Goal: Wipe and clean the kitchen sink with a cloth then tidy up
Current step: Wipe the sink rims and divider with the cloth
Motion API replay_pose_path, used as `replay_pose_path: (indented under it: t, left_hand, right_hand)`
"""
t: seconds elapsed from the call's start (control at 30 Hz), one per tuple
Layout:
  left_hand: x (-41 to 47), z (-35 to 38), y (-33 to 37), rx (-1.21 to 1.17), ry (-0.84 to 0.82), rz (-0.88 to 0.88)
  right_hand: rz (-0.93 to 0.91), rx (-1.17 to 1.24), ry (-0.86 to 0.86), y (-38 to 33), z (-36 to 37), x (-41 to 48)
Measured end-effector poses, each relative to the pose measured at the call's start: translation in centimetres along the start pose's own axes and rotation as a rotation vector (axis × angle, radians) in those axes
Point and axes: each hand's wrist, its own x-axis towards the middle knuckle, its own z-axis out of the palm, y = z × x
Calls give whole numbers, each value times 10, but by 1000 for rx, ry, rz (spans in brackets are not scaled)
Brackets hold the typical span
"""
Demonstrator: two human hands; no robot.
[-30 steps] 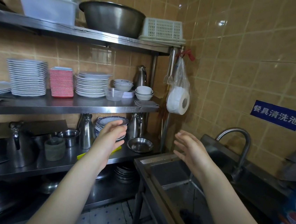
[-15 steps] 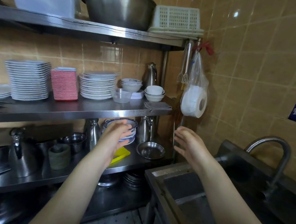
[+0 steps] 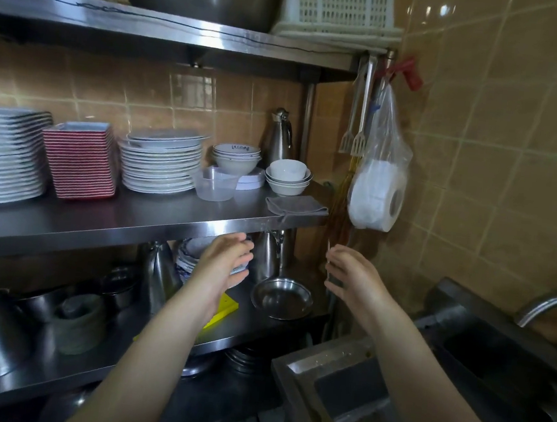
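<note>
A folded grey cloth (image 3: pixel 295 205) lies on the right end of the middle steel shelf (image 3: pixel 152 221), one corner hanging over the edge. My left hand (image 3: pixel 225 262) is raised just below that shelf's front edge, fingers apart, holding nothing. My right hand (image 3: pixel 352 277) is at the same height a little to the right, below the cloth, also open and empty. The steel sink (image 3: pixel 347 390) sits at the lower right with its curved tap (image 3: pixel 549 303) at the far right edge.
Stacked white plates (image 3: pixel 158 160), red-striped trays (image 3: pixel 79 159), bowls (image 3: pixel 287 175) and a plastic tub (image 3: pixel 216 183) fill the middle shelf. A bagged paper roll (image 3: pixel 378 194) and tongs (image 3: pixel 357 116) hang at the shelf post. Kettles, a steel dish (image 3: pixel 281 298) and a yellow item (image 3: pixel 223 310) sit on the lower shelf.
Both hands have risen and reached toward the middle shelf. The view has swung up and left, so the sink has slid toward the lower right.
</note>
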Motion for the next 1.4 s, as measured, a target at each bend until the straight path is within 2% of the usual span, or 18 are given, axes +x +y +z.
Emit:
replay_pose_path:
  t: [0.1, 0.4, 0.83, 1.1, 1.4]
  left_hand:
    - [27, -6, -1, -21, 6, 5]
    - [152, -14, -19, -23, -145, -21]
    - [341, -19, -46, -88, -332, -84]
    - [383, -11, -69, -95, -324, -211]
    - [416, 2, -71, -123, -270, -206]
  right_hand:
    - [2, -18, 16, 4, 6, 23]
    - [29, -49, 121, 19, 26, 113]
    - [4, -82, 413, 21, 64, 265]
    - [-3, -360, 552, 22, 62, 324]
    - [3, -648, 501, 31, 41, 387]
